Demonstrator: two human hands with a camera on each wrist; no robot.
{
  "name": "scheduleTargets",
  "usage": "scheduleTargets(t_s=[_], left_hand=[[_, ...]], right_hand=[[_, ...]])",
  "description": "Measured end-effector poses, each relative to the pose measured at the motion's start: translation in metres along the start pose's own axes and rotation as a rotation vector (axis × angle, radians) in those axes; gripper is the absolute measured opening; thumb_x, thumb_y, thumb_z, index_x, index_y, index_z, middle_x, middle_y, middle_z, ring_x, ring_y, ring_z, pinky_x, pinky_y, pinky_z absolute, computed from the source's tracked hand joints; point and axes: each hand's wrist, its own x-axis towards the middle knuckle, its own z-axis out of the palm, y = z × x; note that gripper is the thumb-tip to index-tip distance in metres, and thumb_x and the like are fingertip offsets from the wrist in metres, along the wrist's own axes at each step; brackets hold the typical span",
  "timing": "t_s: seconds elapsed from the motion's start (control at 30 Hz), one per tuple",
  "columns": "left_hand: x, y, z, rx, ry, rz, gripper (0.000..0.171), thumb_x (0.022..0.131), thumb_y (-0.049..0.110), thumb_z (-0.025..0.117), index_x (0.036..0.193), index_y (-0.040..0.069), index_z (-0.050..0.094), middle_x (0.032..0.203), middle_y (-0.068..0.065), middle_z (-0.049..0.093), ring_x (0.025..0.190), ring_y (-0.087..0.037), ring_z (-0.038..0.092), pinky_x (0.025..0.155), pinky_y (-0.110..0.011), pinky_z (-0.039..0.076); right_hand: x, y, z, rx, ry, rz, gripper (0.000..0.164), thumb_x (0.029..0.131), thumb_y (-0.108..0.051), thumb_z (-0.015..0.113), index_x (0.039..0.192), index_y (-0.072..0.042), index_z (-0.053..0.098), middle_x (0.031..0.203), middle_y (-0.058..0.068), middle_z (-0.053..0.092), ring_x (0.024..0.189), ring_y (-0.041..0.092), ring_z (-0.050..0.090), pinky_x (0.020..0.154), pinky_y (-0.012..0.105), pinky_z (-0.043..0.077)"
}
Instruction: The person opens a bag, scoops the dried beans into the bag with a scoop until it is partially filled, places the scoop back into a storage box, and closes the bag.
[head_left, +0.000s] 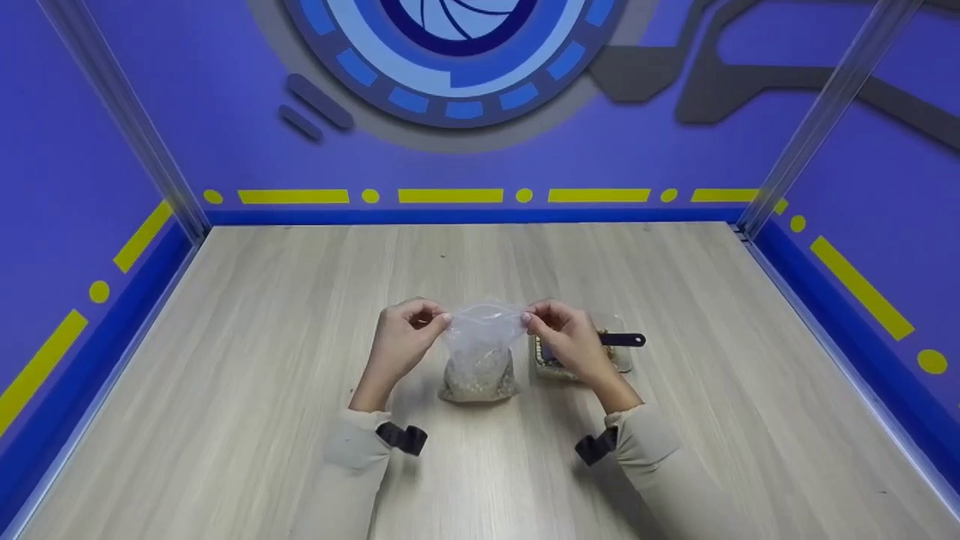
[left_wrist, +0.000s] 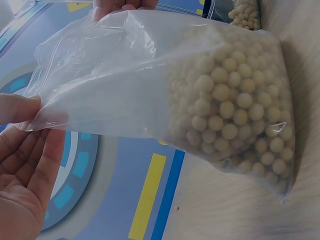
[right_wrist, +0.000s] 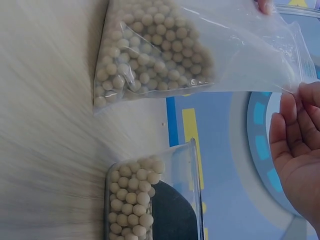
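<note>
A clear zip bag [head_left: 480,360] stands upright on the table, its lower part filled with small round beige balls [left_wrist: 240,105]. My left hand [head_left: 405,337] pinches the bag's top left corner between thumb and fingers. At the opposite top corner, my right hand [head_left: 570,337] pinches the plastic in the same way. The bag's upper part is stretched flat between the two hands. Beside the bag on the right is a clear container [right_wrist: 197,165] with more beige balls [right_wrist: 130,200] and a dark scoop [right_wrist: 172,212] in it. My right hand partly covers that container in the head view.
The scoop's black handle [head_left: 626,340] sticks out over the container's right side. A light wood table [head_left: 262,360] lies under everything, with a tiny speck [head_left: 442,256] toward the back. Blue printed panels [head_left: 465,169] enclose the table at the back and sides.
</note>
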Motion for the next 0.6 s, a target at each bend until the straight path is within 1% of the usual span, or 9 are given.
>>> scheduleTargets(t_s=[0.2, 0.27, 0.37, 0.47, 0.6], left_hand=[[0.0007, -0.0016, -0.0008, -0.062, 0.0, -0.025, 0.008, 0.084, 0.013, 0.072, 0.087, 0.006, 0.075, 0.081, -0.006, 0.07, 0.072, -0.012, 0.061, 0.066, -0.02, 0.049], [0.0006, -0.0024, -0.001, -0.068, 0.001, -0.031, 0.009, 0.084, 0.014, 0.073, 0.088, 0.006, 0.076, 0.082, -0.006, 0.071, 0.071, -0.012, 0.061, 0.065, -0.019, 0.048], [0.0007, -0.002, -0.0011, -0.06, 0.003, -0.029, 0.009, 0.084, 0.014, 0.073, 0.088, 0.006, 0.077, 0.082, -0.006, 0.071, 0.071, -0.011, 0.061, 0.064, -0.018, 0.048], [0.0009, -0.0011, -0.0008, -0.054, 0.005, -0.017, 0.007, 0.084, 0.012, 0.072, 0.087, 0.006, 0.076, 0.081, -0.006, 0.071, 0.071, -0.011, 0.061, 0.066, -0.018, 0.049], [0.0009, -0.0004, -0.0003, -0.037, 0.007, 0.005, 0.005, 0.085, 0.009, 0.071, 0.085, 0.006, 0.075, 0.08, -0.006, 0.071, 0.071, -0.012, 0.061, 0.067, -0.02, 0.049]], right_hand=[[-0.0004, -0.0001, 0.0023, 0.0, 0.016, 0.029, 0.014, 0.091, -0.009, 0.063, 0.093, 0.004, 0.067, 0.085, 0.019, 0.066, 0.072, 0.008, 0.058, 0.064, 0.016, 0.046], [-0.0001, 0.0007, 0.0024, 0.015, 0.014, 0.038, 0.014, 0.091, -0.007, 0.062, 0.094, 0.006, 0.066, 0.087, 0.024, 0.065, 0.072, 0.008, 0.057, 0.063, 0.015, 0.046], [0.0011, 0.0017, 0.0025, 0.022, 0.011, 0.05, 0.014, 0.092, -0.003, 0.06, 0.095, 0.009, 0.065, 0.087, 0.026, 0.064, 0.072, 0.007, 0.057, 0.064, 0.015, 0.046], [0.0019, 0.0017, 0.0027, 0.027, 0.013, 0.056, 0.014, 0.092, -0.002, 0.06, 0.095, 0.01, 0.065, 0.086, 0.022, 0.064, 0.072, 0.007, 0.057, 0.064, 0.016, 0.047], [0.0016, 0.0011, 0.0032, 0.034, 0.016, 0.059, 0.014, 0.091, -0.006, 0.062, 0.094, 0.007, 0.067, 0.084, 0.014, 0.065, 0.072, 0.007, 0.058, 0.065, 0.017, 0.048]])
